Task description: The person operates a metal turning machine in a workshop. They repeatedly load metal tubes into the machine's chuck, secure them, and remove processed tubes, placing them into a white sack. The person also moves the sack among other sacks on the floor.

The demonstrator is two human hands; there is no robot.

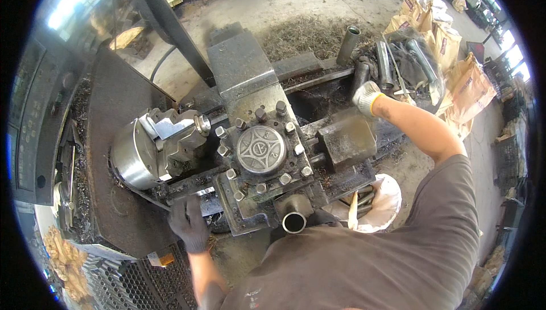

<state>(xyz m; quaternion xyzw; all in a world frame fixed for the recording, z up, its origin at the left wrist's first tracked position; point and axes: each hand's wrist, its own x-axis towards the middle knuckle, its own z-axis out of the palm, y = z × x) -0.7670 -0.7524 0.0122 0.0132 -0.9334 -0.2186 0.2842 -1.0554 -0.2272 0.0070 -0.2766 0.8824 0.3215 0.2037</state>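
Observation:
My left hand [189, 224], in a dark glove, lies at the front of the lathe bed just below the chuck [133, 156]. Its fingers look stretched out, with nothing visible in them. Out to the right, my right hand [367, 99] wears a white glove with a yellow cuff. Its fingers look curled beside a dark upright cylinder [362, 74]; what they hold is hidden. Between my hands sits the bolted tool post [260, 149] with a round star-patterned cap. A short metal tube [294, 222] points toward me below it.
Metal tubes [384, 65] and a taller upright tube [348, 45] stand beyond my right hand. Paper sacks [467, 91] line the right side. A white sack [389, 202] holding tubes is near my body. Metal shavings [304, 37] lie behind the lathe.

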